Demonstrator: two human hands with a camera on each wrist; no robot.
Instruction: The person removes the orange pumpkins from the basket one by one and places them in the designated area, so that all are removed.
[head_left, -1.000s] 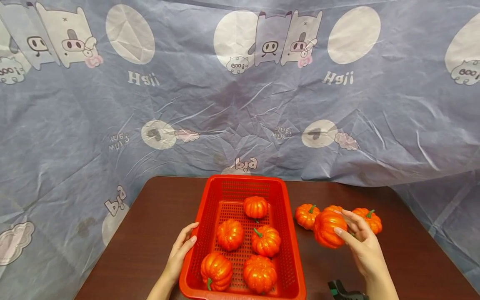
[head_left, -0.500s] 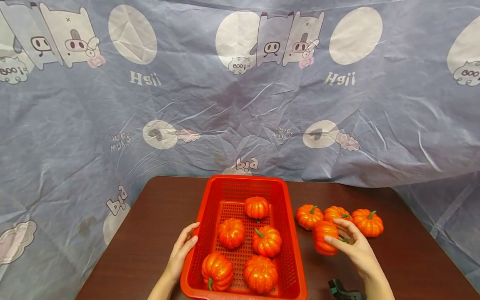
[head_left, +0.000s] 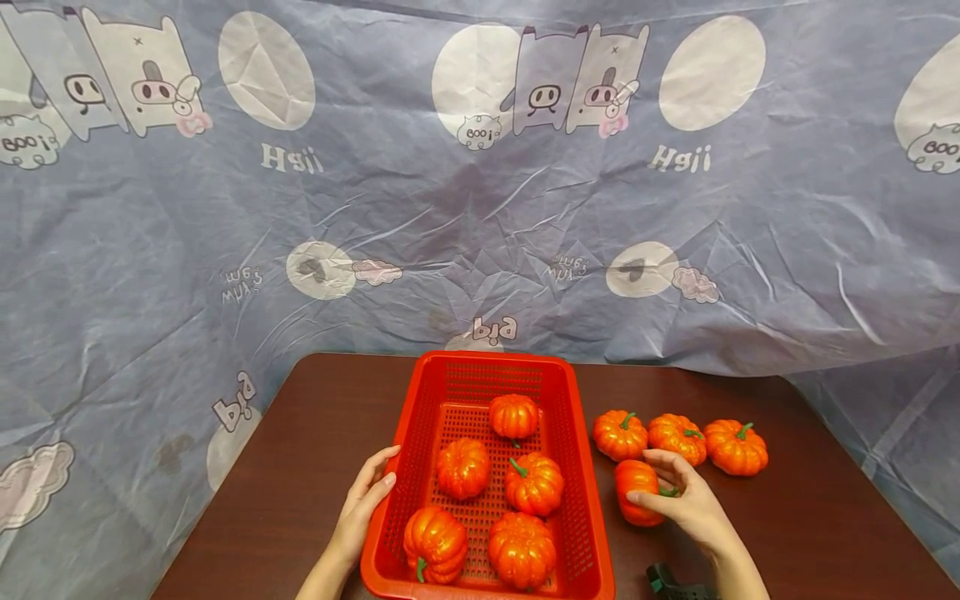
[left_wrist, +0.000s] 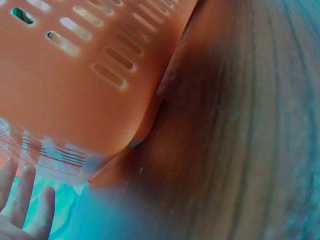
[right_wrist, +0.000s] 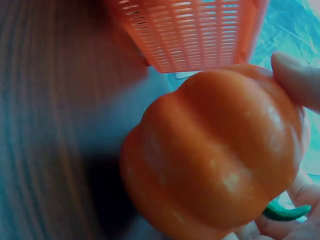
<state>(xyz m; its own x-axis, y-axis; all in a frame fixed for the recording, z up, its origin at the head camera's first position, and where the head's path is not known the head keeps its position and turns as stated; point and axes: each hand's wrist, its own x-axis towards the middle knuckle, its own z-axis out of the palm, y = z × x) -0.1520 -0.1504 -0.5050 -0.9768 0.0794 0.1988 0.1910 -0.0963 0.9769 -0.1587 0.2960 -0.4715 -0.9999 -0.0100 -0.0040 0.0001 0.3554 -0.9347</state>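
A small orange pumpkin (head_left: 637, 492) with a green stem is held in my right hand (head_left: 686, 500), just right of the basket. The right wrist view shows this pumpkin (right_wrist: 215, 155) tilted sideways, the thumb on one side and fingers by the stem. My left hand (head_left: 360, 504) touches the left side of the red plastic basket (head_left: 592, 500) with its fingertips. In the left wrist view, straight fingers (left_wrist: 44, 212) lie near the slotted basket wall (left_wrist: 65, 95). Several pumpkins sit apart inside the basket, one of them (head_left: 462, 468) near its middle.
Three more pumpkins stand in a row at the right: one near the basket (head_left: 619, 435), one in the middle (head_left: 677, 438) and one farthest right (head_left: 736, 447). All rest on the dark brown table (head_left: 330, 408). A printed grey-blue cloth (head_left: 465, 208) hangs behind.
My right hand has moved down and left with the pumpkin, away from the row, which shows fully now. The left hand and the basket have stayed in place.
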